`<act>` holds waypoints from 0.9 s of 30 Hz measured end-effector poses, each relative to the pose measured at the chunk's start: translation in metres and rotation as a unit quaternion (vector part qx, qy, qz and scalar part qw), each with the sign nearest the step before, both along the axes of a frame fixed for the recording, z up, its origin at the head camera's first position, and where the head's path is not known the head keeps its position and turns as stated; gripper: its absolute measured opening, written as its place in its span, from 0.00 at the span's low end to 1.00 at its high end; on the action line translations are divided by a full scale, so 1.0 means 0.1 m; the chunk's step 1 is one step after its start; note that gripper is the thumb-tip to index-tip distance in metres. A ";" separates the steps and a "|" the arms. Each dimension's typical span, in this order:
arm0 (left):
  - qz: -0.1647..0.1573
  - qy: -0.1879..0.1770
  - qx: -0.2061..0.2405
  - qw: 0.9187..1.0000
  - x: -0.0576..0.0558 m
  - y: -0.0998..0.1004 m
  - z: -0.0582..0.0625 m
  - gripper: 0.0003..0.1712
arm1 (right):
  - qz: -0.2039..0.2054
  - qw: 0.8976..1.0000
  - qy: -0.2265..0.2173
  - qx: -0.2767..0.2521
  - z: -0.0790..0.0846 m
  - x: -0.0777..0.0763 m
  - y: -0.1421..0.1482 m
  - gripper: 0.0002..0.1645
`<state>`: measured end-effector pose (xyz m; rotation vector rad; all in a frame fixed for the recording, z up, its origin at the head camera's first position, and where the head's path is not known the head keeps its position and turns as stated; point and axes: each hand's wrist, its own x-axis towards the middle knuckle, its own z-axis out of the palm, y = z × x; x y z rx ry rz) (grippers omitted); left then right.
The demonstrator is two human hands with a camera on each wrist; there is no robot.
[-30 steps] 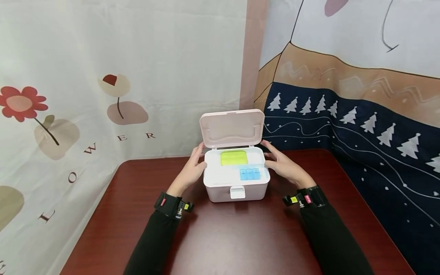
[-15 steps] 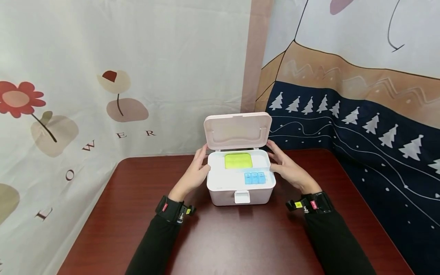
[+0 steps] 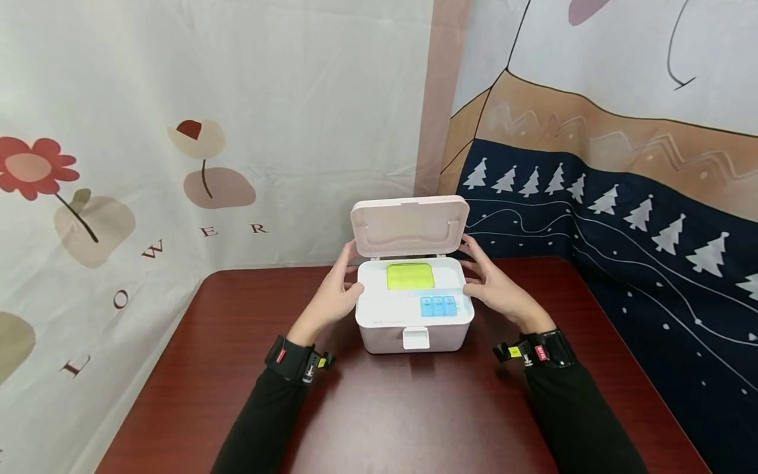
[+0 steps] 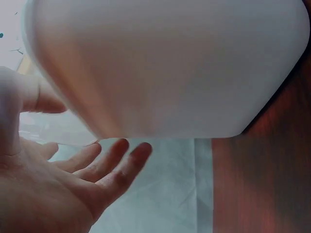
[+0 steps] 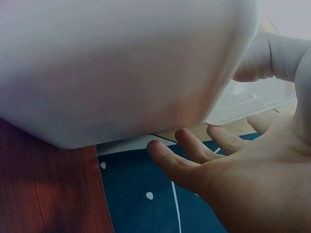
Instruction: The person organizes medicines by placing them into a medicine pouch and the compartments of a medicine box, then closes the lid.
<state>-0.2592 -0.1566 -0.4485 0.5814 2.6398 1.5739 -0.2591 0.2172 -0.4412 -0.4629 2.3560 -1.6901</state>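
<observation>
A pale pink storage box (image 3: 385,339) with a white inner tray (image 3: 379,306) stands on the table, its lid (image 3: 408,230) raised at the back. In the tray's top show a lime-green panel (image 3: 410,276) and a row of blue compartments (image 3: 438,306). My left hand (image 3: 331,296) is at the box's left side, thumb by the rim and fingers reaching back towards the lid hinge. On the other side my right hand (image 3: 500,289) mirrors it. Both wrist views show loosely spread, extended fingers beside the box wall; exact contact is unclear. A white latch (image 3: 416,338) hangs at the front.
The dark red-brown table (image 3: 403,415) runs under the box and forearms. Behind it hangs a pale flower-printed cloth (image 3: 308,131); at the right, a navy cloth with white trees (image 3: 628,276) borders the table. Each wrist carries a strapped camera.
The box has shifted slightly right and nearer in the head view, with both hands alongside. Over the last half second, the fingers of both hands have risen a little towards the lid.
</observation>
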 end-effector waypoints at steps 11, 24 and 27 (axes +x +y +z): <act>0.109 0.059 0.022 0.992 0.07 -0.07 0.14 0.32 | -0.079 0.997 -0.006 -0.013 0.13 0.02 0.12 0.33; 0.121 0.061 -0.057 0.989 0.11 -0.09 0.20 0.28 | -0.064 0.995 0.013 0.082 0.14 0.07 0.15 0.36; 0.113 0.062 -0.064 0.990 0.10 -0.10 0.22 0.17 | -0.064 0.993 0.022 0.095 0.17 0.07 0.15 0.33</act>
